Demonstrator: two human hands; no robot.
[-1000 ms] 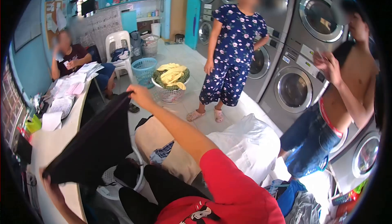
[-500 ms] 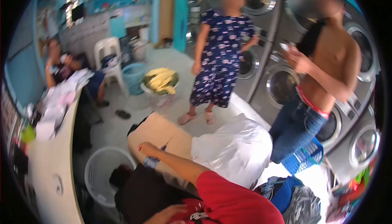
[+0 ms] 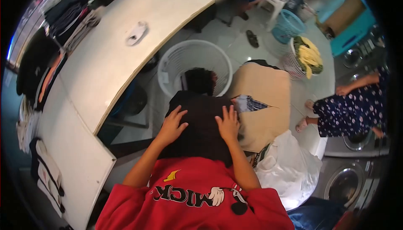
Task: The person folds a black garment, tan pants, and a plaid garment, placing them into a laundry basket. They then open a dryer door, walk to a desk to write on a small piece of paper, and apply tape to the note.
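Note:
Both hands rest on black cloth [image 3: 195, 133] spread over the lap, below the red shirt's front. My left hand [image 3: 171, 127] lies on its left part with fingers spread. On the right part, my right hand [image 3: 228, 125] is also flat with its fingers apart, close to the beige surface. That beige piece [image 3: 268, 87] has a tear with blue patterned cloth [image 3: 249, 104] showing through. Just beyond the lap, a white laundry basket [image 3: 195, 47] has dark clothes [image 3: 199, 81] in it.
A long white counter [image 3: 96, 58] curves along the left, with folded clothes [image 3: 69, 9] on it. At right are a white plastic bag [image 3: 289, 167], a basket of yellow cloth [image 3: 289, 64], a standing person in a patterned dress [image 3: 348, 110], and washing machines [image 3: 344, 186].
The view has swung left and down toward the lap and counter. My right hand has come back from the beige piece onto the black cloth. Both hands now lie on it.

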